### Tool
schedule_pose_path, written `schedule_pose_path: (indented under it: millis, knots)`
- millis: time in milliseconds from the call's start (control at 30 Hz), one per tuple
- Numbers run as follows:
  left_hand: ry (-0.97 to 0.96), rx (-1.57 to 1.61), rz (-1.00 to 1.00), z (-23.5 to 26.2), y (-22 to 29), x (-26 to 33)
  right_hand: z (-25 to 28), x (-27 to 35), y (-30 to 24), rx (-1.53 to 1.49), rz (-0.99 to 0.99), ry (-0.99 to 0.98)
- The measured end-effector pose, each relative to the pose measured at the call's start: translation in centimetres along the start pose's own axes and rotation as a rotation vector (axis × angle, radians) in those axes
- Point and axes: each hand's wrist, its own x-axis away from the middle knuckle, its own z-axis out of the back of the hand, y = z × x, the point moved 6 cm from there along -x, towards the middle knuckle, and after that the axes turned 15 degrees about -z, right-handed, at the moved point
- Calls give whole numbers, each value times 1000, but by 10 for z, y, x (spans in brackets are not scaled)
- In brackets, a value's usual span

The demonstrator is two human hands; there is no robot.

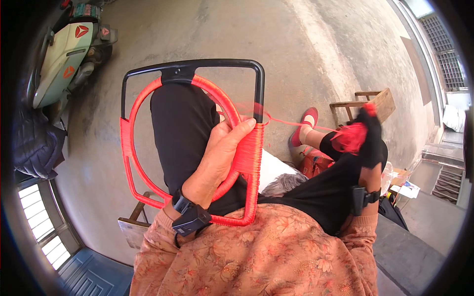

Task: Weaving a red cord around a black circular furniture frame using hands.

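A seated person works red cord onto a black metal frame with rounded corners (197, 64), propped across the lap on black trousers; inside it sits a round hoop bound in red cord (136, 163), and the frame's right and lower bars are already wrapped in red while the top bar and upper left side remain bare black. The left hand (222, 148) is curled around the wrapped right bar at about the centre of the scene, thumb laid across the winding and fingers hidden behind it; a black band with a small black box sits on that wrist. The right hand (368, 133), out at three o'clock, is closed around a loose bundle of red cord (351, 138); the hand lies in shadow and its fingers are hard to make out; a thin red strand (291, 121) runs taut from the bundle back to the frame. A small wooden stool (368, 103) stands behind that hand; a pale green scooter (64, 59), cut off by the edge, is parked at ten o'clock on the concrete floor (276, 44); the lower hoop is partly hidden by the floral sleeve.
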Motion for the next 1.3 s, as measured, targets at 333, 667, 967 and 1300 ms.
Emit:
schedule_pose_path:
  millis: [333, 667, 967, 1300]
  knots:
    - [-18, -39, -39, -7, 4, 2, -11, 35, -5, -474, -98, -114]
    - [4, -25, -125, -10, 11, 2, -150, 48, 16, -50, -304, -845]
    - [-119, 108, -9, -13, 8, 5, -122, 42, 0, -894, -293, -800]
    - [-127, 149, -25, -14, 5, 3, -147, 32, 2, -1146, -317, -986]
